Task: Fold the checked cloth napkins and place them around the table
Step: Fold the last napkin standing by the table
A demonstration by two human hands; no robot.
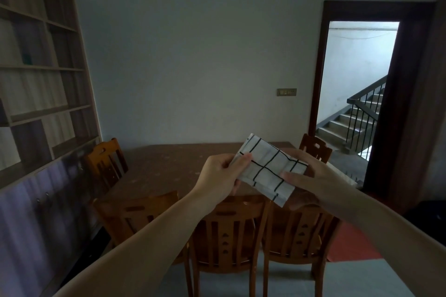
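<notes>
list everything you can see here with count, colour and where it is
checked napkin: 1, white with dark lines, folded, held above the table's near edge
table: 1, brown, room centre
chairs: 5 in view, orange-brown wood, three near side, one left, one far right
bookshelf: 1, pale wood, left wall
wall switch: 1, brass-coloured, back wall
doorway: 1, dark frame, right, open onto stairs
left hand: pinches the napkin's left end
right hand: holds its right end
</notes>
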